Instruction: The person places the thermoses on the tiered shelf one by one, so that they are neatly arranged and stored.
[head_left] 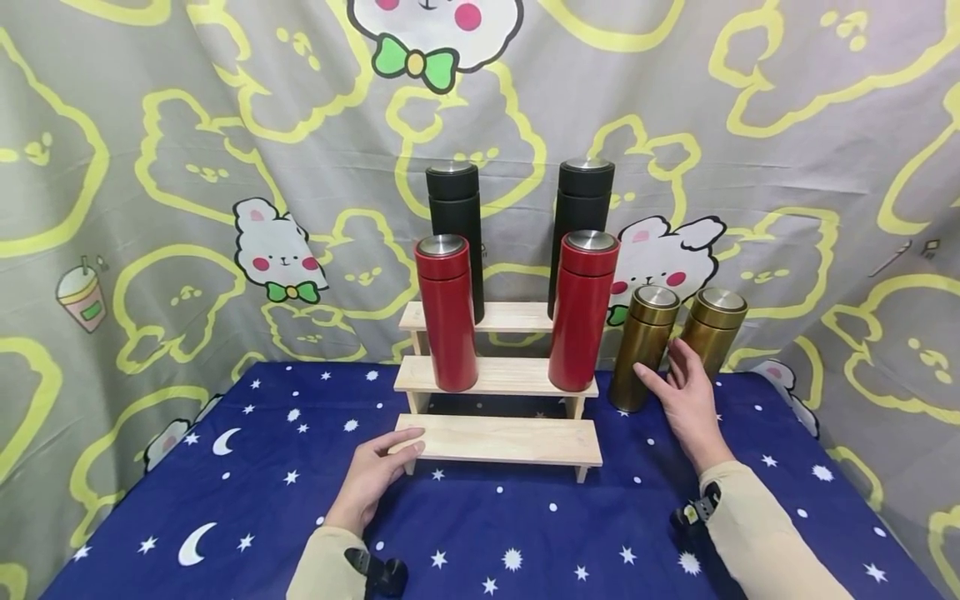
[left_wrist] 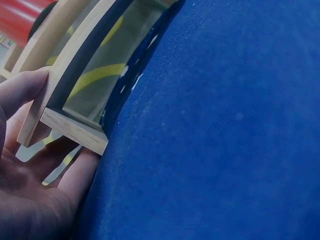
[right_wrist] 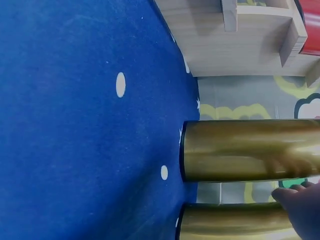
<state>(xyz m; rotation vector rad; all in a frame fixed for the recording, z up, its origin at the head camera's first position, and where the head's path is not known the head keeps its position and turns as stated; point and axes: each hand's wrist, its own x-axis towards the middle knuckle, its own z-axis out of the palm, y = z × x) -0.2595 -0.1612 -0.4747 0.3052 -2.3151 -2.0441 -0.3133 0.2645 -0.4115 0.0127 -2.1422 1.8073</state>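
A three-step wooden display stand (head_left: pixel 498 439) is on the blue cloth. My left hand (head_left: pixel 372 477) grips the left end of its lowest step, thumb on the board and fingers around the end in the left wrist view. To the right stand two gold vacuum flasks, one nearer the stand (head_left: pixel 627 385) and one farther right (head_left: pixel 714 340). My right hand (head_left: pixel 692 410) is at the nearer flask, thumb spread before it and fingers reaching between the two; contact is unclear. Two red flasks (head_left: pixel 448 329) (head_left: pixel 581 329) stand on the middle step, two black flasks (head_left: pixel 454 212) (head_left: pixel 582 212) on the top one.
A dark blue tablecloth (head_left: pixel 255 533) with white stars and moons covers the table. Behind and at both sides hangs a grey curtain (head_left: pixel 337 183) with yellow cartoon outlines, close behind the stand and the gold flasks.
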